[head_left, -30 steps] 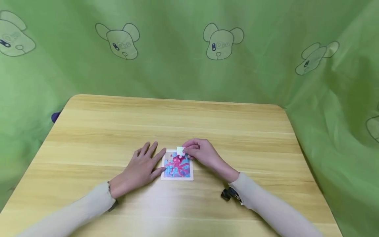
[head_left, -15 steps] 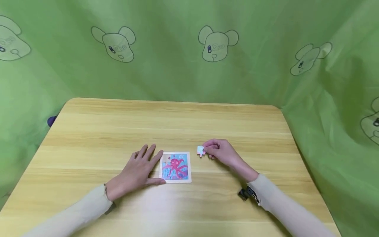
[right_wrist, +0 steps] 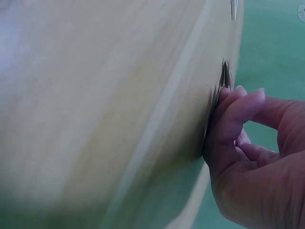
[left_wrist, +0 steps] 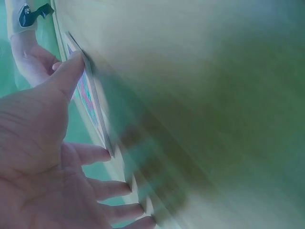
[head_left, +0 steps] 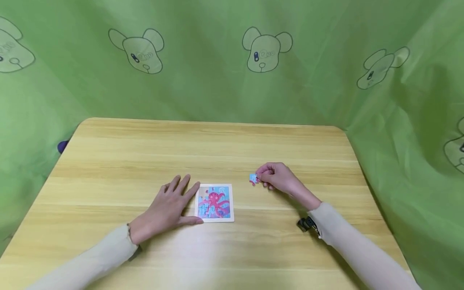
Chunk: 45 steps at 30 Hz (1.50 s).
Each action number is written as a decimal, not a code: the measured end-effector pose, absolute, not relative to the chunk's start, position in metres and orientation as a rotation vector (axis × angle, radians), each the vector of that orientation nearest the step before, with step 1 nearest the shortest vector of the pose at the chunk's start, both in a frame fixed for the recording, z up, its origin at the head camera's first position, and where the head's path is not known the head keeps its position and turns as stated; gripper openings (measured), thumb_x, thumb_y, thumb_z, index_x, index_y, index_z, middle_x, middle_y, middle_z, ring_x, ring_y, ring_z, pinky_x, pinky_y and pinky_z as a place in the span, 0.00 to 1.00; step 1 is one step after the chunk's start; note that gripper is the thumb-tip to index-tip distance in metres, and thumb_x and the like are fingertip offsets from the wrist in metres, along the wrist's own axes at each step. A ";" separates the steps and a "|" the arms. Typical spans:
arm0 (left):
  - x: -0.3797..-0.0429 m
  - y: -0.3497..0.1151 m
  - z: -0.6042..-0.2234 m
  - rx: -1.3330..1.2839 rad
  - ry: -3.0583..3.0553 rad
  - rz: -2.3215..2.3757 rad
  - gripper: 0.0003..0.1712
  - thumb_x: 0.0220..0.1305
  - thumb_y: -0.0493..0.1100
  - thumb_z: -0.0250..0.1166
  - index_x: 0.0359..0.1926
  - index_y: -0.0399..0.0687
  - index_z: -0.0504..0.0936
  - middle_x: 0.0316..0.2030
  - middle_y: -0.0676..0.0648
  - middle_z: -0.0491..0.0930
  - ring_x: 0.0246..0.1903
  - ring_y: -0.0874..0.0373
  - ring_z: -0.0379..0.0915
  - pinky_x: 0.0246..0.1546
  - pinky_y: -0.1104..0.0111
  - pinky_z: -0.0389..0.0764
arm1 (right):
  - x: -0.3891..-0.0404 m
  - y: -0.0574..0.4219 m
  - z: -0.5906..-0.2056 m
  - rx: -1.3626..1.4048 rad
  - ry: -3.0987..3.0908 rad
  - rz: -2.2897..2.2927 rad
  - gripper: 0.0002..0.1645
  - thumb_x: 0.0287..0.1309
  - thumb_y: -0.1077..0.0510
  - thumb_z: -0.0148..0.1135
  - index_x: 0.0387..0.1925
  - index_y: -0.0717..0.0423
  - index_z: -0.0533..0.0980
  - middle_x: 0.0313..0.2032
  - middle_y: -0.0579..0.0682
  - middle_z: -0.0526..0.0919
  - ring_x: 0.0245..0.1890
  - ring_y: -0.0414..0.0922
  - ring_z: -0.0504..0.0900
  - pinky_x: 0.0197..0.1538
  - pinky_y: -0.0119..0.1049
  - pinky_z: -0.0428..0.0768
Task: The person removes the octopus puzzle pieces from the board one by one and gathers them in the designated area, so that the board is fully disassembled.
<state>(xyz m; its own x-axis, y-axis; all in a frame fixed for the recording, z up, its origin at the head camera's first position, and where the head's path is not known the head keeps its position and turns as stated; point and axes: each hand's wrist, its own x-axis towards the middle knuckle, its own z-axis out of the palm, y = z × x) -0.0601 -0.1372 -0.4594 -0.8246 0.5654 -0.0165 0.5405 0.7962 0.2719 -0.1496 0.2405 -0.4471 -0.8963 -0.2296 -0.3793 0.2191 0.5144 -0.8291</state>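
A small square jigsaw puzzle (head_left: 214, 204) in a white-edged tray shows a pink octopus on blue. Bare board shows at its upper left. My left hand (head_left: 163, 211) lies along the puzzle's left side with spread, straight fingers. Its index fingertip is at the upper left corner, and its thumb (left_wrist: 71, 71) is at the near left corner. To the right of the puzzle, my right hand (head_left: 280, 179) pinches a loose puzzle piece (head_left: 253, 178), blue with pink-red edging, low over the table. In the right wrist view the fingers hide most of that piece (right_wrist: 226, 71).
The wooden table (head_left: 145, 149) has rounded far corners. Green curtains (head_left: 203, 80) with mouse-head drawings hang behind it and along both sides. A dark round object (head_left: 62, 146) shows past the left edge. A black wrist device (head_left: 307, 224) sits at the right cuff.
My right hand has carried the puzzle piece from over the puzzle's top edge to the table area at its right. My left thumb has slid to the near left corner.
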 end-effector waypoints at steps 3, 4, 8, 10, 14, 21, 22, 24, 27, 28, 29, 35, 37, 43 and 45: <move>-0.061 -0.137 -0.459 0.895 2.890 0.386 0.61 0.66 0.75 0.70 0.83 0.40 0.65 0.79 0.26 0.60 0.76 0.23 0.57 0.65 0.29 0.70 | -0.150 0.239 -0.446 -0.016 2.327 -1.363 0.10 0.77 0.66 0.65 0.53 0.68 0.82 0.34 0.57 0.85 0.29 0.44 0.80 0.29 0.30 0.79; -0.061 -0.137 -0.459 0.896 2.891 0.387 0.61 0.66 0.75 0.71 0.83 0.40 0.65 0.79 0.26 0.59 0.76 0.23 0.56 0.65 0.29 0.69 | -0.150 0.239 -0.445 -0.018 2.331 -1.362 0.10 0.77 0.66 0.65 0.53 0.68 0.82 0.34 0.57 0.85 0.29 0.44 0.80 0.29 0.30 0.79; -0.062 -0.137 -0.458 0.899 2.890 0.391 0.60 0.66 0.75 0.71 0.83 0.40 0.65 0.79 0.26 0.59 0.77 0.23 0.56 0.65 0.30 0.69 | -0.152 0.238 -0.446 -0.027 2.360 -1.335 0.11 0.77 0.64 0.65 0.54 0.67 0.82 0.33 0.56 0.84 0.28 0.44 0.79 0.28 0.30 0.79; -0.062 -0.136 -0.457 0.900 2.889 0.391 0.60 0.66 0.75 0.71 0.83 0.40 0.65 0.79 0.26 0.59 0.77 0.24 0.56 0.65 0.30 0.69 | -0.152 0.238 -0.445 -0.027 2.372 -1.320 0.11 0.78 0.64 0.65 0.55 0.67 0.81 0.33 0.56 0.84 0.28 0.44 0.79 0.28 0.30 0.79; -0.062 -0.135 -0.457 0.900 2.890 0.377 0.60 0.66 0.75 0.70 0.83 0.41 0.66 0.79 0.26 0.60 0.76 0.24 0.57 0.64 0.30 0.70 | -0.152 0.237 -0.446 -0.029 2.388 -1.312 0.14 0.77 0.64 0.66 0.57 0.67 0.80 0.33 0.57 0.84 0.27 0.44 0.79 0.27 0.30 0.79; -0.063 -0.135 -0.459 0.923 2.907 0.374 0.60 0.66 0.76 0.70 0.83 0.41 0.66 0.79 0.26 0.61 0.76 0.24 0.58 0.64 0.30 0.71 | -0.147 0.238 -0.448 -0.036 2.422 -1.357 0.16 0.79 0.61 0.64 0.60 0.68 0.77 0.38 0.58 0.85 0.29 0.45 0.81 0.27 0.31 0.81; -0.063 -0.135 -0.459 0.928 2.910 0.372 0.60 0.65 0.76 0.70 0.83 0.41 0.66 0.79 0.26 0.61 0.76 0.24 0.58 0.64 0.30 0.71 | -0.145 0.237 -0.448 -0.037 2.424 -1.371 0.16 0.79 0.61 0.64 0.59 0.68 0.77 0.38 0.58 0.85 0.30 0.45 0.81 0.28 0.31 0.81; -0.063 -0.136 -0.459 0.932 2.912 0.374 0.60 0.65 0.76 0.70 0.83 0.41 0.67 0.79 0.26 0.61 0.76 0.24 0.58 0.63 0.31 0.71 | -0.141 0.236 -0.448 -0.039 2.428 -1.392 0.15 0.80 0.60 0.64 0.59 0.67 0.78 0.38 0.58 0.84 0.30 0.45 0.81 0.28 0.31 0.81; -0.064 -0.136 -0.460 0.932 2.909 0.374 0.60 0.65 0.76 0.70 0.83 0.41 0.67 0.79 0.26 0.61 0.76 0.24 0.58 0.63 0.31 0.71 | -0.134 0.232 -0.447 -0.059 2.419 -1.424 0.14 0.80 0.60 0.63 0.57 0.66 0.79 0.38 0.58 0.84 0.30 0.46 0.80 0.28 0.32 0.81; -0.064 -0.136 -0.459 0.930 2.906 0.374 0.60 0.65 0.76 0.70 0.83 0.41 0.66 0.79 0.26 0.61 0.76 0.24 0.58 0.64 0.31 0.71 | -0.131 0.229 -0.446 -0.067 2.408 -1.438 0.14 0.80 0.60 0.63 0.56 0.66 0.79 0.38 0.59 0.84 0.30 0.46 0.80 0.28 0.32 0.81; -0.064 -0.137 -0.459 0.927 2.902 0.373 0.60 0.66 0.76 0.70 0.83 0.41 0.66 0.79 0.26 0.61 0.76 0.24 0.58 0.64 0.30 0.71 | -0.129 0.226 -0.445 -0.076 2.397 -1.449 0.13 0.80 0.60 0.63 0.56 0.66 0.79 0.38 0.59 0.85 0.30 0.46 0.80 0.29 0.32 0.81; -0.063 -0.137 -0.460 0.923 2.914 0.349 0.56 0.69 0.74 0.68 0.83 0.41 0.67 0.78 0.26 0.62 0.75 0.24 0.59 0.63 0.31 0.72 | -0.117 0.205 -0.442 -0.161 2.347 -1.510 0.14 0.78 0.62 0.64 0.56 0.68 0.80 0.37 0.62 0.85 0.30 0.50 0.81 0.31 0.33 0.81; -0.063 -0.136 -0.460 0.924 2.929 0.342 0.54 0.71 0.72 0.67 0.82 0.41 0.69 0.78 0.26 0.63 0.75 0.23 0.60 0.63 0.31 0.73 | -0.114 0.197 -0.442 -0.183 2.321 -1.512 0.15 0.77 0.62 0.65 0.57 0.67 0.80 0.37 0.62 0.85 0.31 0.50 0.81 0.32 0.34 0.81; -0.063 -0.134 -0.460 0.893 2.948 0.334 0.48 0.75 0.69 0.65 0.81 0.41 0.71 0.77 0.26 0.65 0.73 0.23 0.63 0.61 0.32 0.75 | -0.105 0.171 -0.444 -0.299 2.252 -1.452 0.18 0.75 0.63 0.66 0.61 0.65 0.80 0.38 0.56 0.86 0.32 0.50 0.83 0.34 0.33 0.81; -0.063 -0.133 -0.460 0.884 2.949 0.338 0.47 0.76 0.68 0.65 0.80 0.42 0.72 0.76 0.26 0.65 0.72 0.24 0.63 0.60 0.33 0.76 | -0.103 0.164 -0.445 -0.335 2.233 -1.444 0.19 0.75 0.62 0.66 0.62 0.65 0.79 0.38 0.55 0.86 0.33 0.49 0.83 0.34 0.32 0.80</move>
<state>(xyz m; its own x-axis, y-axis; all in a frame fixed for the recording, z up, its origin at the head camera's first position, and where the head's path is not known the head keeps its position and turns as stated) -0.0631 -0.1334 -0.4602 -0.8361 0.5483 0.0198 0.5386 0.8133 0.2204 -0.1034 0.1640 -0.4448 -0.8660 -0.4371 -0.2429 0.0422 0.4202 -0.9065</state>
